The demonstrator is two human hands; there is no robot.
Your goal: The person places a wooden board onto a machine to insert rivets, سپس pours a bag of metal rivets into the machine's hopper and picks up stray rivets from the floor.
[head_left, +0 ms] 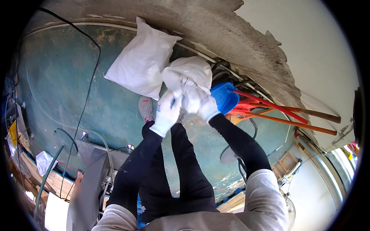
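Both my hands wear white work gloves. A white woven sack stands on the floor in front of me, its top bunched up toward me. My right hand is closed on the gathered top from the right. My left hand is at the left side of the same bunched part, fingers curled in; what it pinches there is hidden by the glove and the white folds. Just left of this sack lies a second, fuller white sack, touched by neither hand.
A blue scoop or shovel blade and long red and orange handles lie right of the sacks, by dark hoses. A black cable hangs at the left. Grey machinery stands at lower left. A peeling wall runs behind.
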